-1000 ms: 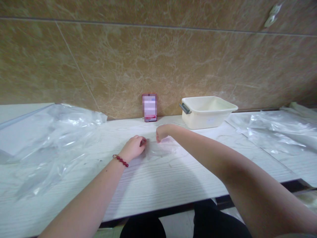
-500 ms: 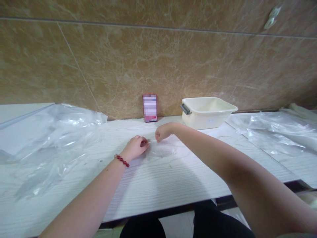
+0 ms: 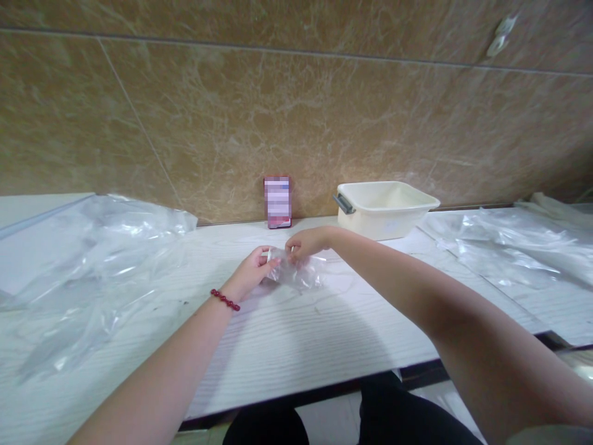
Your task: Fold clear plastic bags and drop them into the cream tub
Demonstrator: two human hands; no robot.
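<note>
Between my hands is a small clear plastic bag, just above the white wood-grain table. My left hand, below a red bead bracelet, pinches the bag's left edge between thumb and fingers. Bent down from the right, my right hand has its fingers curled at the bag's upper part, pinching the film. I cannot make out anything inside the bag.
A phone leans against the brown marble wall. Right of it stands a cream plastic bin with a grey handle. Large clear plastic sheets lie at left, and more plastic bags at right.
The small bag has been lifted from lying flat and now tilts up between my hands. My left thumb has come over its edge, and my right fingers have closed in on the film.
</note>
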